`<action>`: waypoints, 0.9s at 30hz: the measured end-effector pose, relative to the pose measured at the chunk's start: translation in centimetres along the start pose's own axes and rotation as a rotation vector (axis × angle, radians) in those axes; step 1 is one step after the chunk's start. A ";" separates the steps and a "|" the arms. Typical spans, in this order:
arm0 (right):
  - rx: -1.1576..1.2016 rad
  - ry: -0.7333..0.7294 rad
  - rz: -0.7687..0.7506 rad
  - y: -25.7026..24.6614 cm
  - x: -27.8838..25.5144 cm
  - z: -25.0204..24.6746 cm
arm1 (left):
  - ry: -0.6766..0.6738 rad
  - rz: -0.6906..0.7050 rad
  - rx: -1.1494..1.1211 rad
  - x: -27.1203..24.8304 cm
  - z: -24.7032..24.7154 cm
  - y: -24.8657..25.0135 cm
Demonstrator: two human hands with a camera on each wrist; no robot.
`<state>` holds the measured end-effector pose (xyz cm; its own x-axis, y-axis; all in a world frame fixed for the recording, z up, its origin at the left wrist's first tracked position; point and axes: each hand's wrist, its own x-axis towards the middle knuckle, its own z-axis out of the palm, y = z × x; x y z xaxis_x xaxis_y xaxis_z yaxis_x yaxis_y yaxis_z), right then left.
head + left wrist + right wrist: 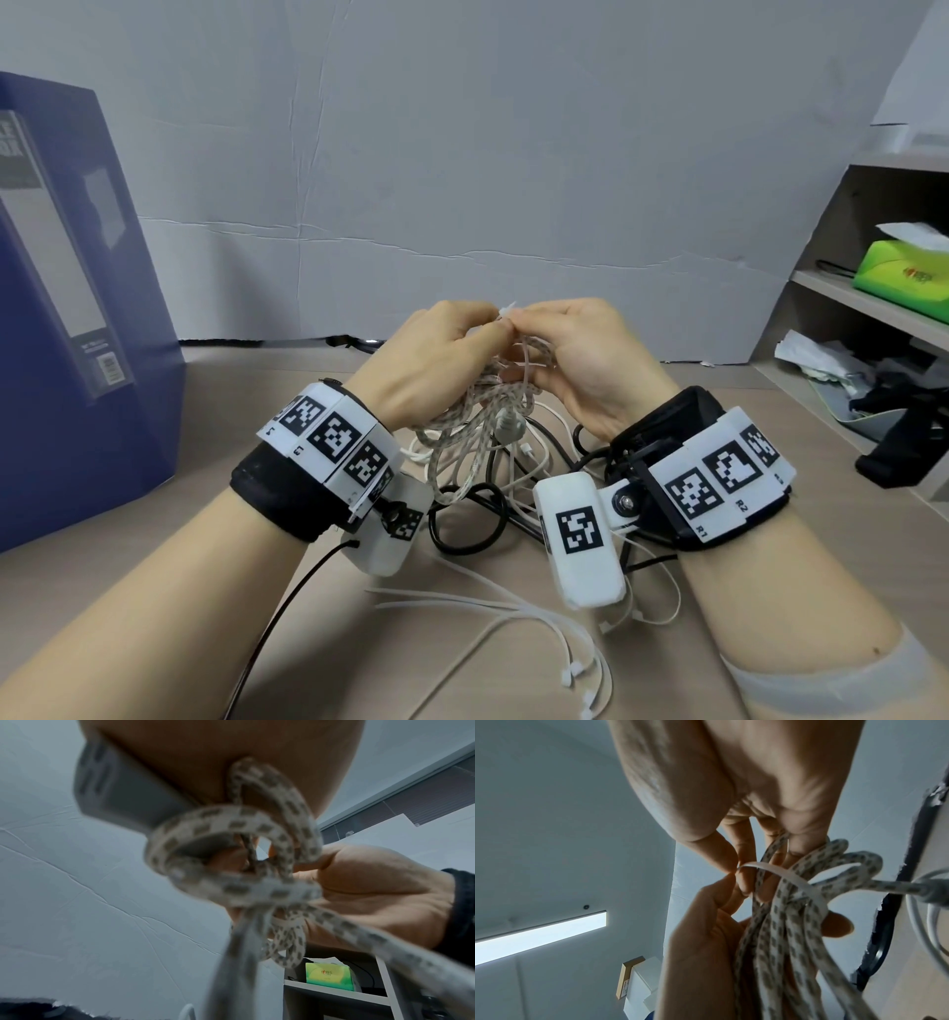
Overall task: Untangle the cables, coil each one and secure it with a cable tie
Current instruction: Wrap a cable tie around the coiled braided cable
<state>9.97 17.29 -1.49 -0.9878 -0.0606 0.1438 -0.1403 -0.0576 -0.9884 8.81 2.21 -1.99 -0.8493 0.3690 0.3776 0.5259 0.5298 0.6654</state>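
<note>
Both hands are raised over the table with a speckled braided cable (pixel 477 416) bunched in loops between them. My left hand (pixel 482 334) curls round the loops, its thumb and forefinger meeting the right hand's at the top. My right hand (pixel 539 329) pinches the end of a white cable tie (pixel 507 311). In the right wrist view the cable tie (pixel 790 876) bends across the braided cable (pixel 777 939), my right hand (pixel 734 862) above it and my left hand (pixel 721 898) below. The left wrist view shows the braided cable (pixel 231 825) blurred and close.
A black cable (pixel 462 529) and a thin white cable (pixel 534 462) lie tangled on the wooden table (pixel 719 390) under the hands. Several loose cable ties (pixel 539 616) lie at the near edge. A blue file box (pixel 77 308) stands left; a shelf (pixel 868 303) with a green tissue box (pixel 904 272) stands right.
</note>
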 end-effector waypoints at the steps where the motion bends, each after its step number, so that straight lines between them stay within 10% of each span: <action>1: 0.007 -0.003 0.003 0.0 0.0 0.0 | -0.005 0.009 0.010 0.0 -0.1 0.0; 27: -0.264 0.084 -0.101 -0.5 -0.9 1.4 | 0.016 0.113 0.134 -0.4 0.3 0.7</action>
<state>11.08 15.94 -1.02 -0.9686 0.0160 0.2481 -0.2399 0.2024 -0.9495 9.53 2.67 -1.86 -0.7843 0.4205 0.4561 0.6187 0.5833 0.5263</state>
